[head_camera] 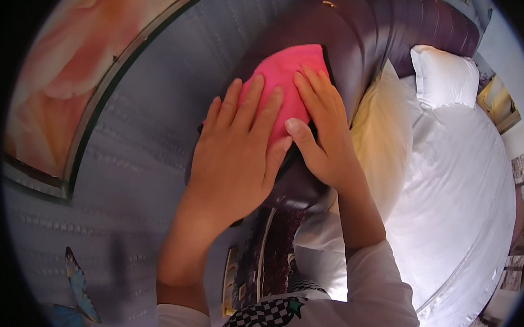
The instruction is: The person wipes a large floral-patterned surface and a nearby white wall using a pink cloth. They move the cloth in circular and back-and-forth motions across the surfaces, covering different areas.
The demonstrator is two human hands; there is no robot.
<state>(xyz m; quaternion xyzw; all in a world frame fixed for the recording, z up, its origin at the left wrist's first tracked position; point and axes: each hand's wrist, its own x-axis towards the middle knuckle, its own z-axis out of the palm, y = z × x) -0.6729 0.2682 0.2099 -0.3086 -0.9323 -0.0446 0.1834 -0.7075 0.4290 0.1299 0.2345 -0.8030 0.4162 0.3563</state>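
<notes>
A bright pink cloth with a dark edge [288, 70] lies over the top of a dark purple, leather-like padded headboard [350, 40]. My left hand [236, 149] rests on the cloth's lower left part, palm down, with the fingers spread. On its right side lies my right hand [323, 126], fingers flat on the cloth and slightly apart, its thumb near the left thumb. Neither hand is closed around the cloth. What lies beneath the palms is hidden.
To the right is a bed with a white cover [458, 189], a cream pillow [383, 138] leaning on the headboard and a white pillow [445, 77]. A grey-blue wall [126, 157] stands at left, with a framed flower picture [73, 67] and a blue butterfly decoration [79, 287].
</notes>
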